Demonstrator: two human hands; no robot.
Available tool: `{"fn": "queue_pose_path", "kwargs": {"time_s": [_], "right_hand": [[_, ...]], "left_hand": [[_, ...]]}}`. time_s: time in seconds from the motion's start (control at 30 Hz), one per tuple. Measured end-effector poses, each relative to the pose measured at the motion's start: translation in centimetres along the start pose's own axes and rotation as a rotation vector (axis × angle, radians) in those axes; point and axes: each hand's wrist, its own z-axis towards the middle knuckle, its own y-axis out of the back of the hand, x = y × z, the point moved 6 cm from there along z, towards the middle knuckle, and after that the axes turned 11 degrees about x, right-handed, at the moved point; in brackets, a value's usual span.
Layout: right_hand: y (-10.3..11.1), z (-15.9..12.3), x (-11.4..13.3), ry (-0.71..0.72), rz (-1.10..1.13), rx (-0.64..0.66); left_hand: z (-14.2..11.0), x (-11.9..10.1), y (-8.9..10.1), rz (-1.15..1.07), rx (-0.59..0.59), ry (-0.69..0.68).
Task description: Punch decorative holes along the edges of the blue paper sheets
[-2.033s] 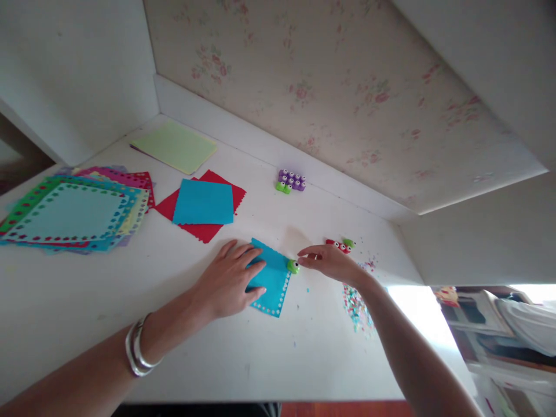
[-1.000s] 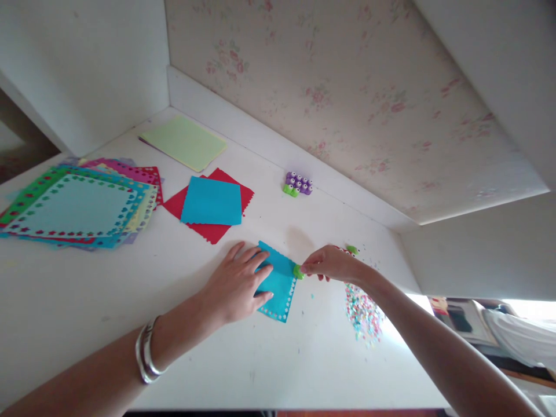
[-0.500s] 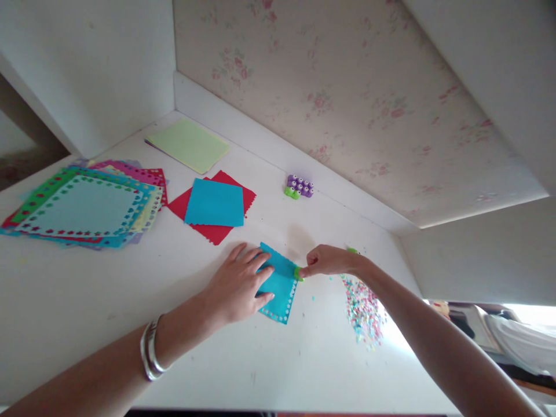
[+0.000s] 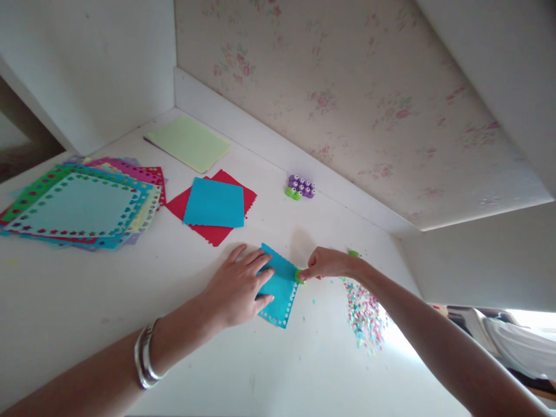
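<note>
A blue sheet of paper [image 4: 280, 289] lies on the white table, with small shapes punched along its lower and right edges. Spread over its left side, my left hand [image 4: 243, 284] lies flat with fingers apart. My right hand [image 4: 324, 264] has its fingers curled and its thumb pressed on a small green craft punch [image 4: 299, 276] at the sheet's right edge. Most of the punch is hidden under the thumb.
Punched colored papers [image 4: 73, 208] are stacked at the left. Nearby lie blue paper [image 4: 215, 202] on red sheets [image 4: 212, 235], and pale green paper [image 4: 189, 143]. Purple and green punches [image 4: 301, 187] stand by the wall. Confetti [image 4: 365, 315] is heaped at the right; another green piece [image 4: 354, 253] sits behind.
The view has shifted slightly. Both hands stay in nearly the same place, the left on the blue paper and the right thumb on the green punch.
</note>
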Motion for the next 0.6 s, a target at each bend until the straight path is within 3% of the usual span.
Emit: {"fn": "queue_pose_path", "kwargs": {"time_s": [0.37, 0.6], "right_hand": [[0.01, -0.01, 0.15, -0.011, 0.011, 0.02], [-0.75, 0.51, -0.47, 0.067, 0.127, 0.058]], "left_hand": [[0.17, 0.14, -0.02, -0.012, 0.037, 0.018], [0.18, 0.26, -0.12, -0.013, 0.031, 0.023]]}}
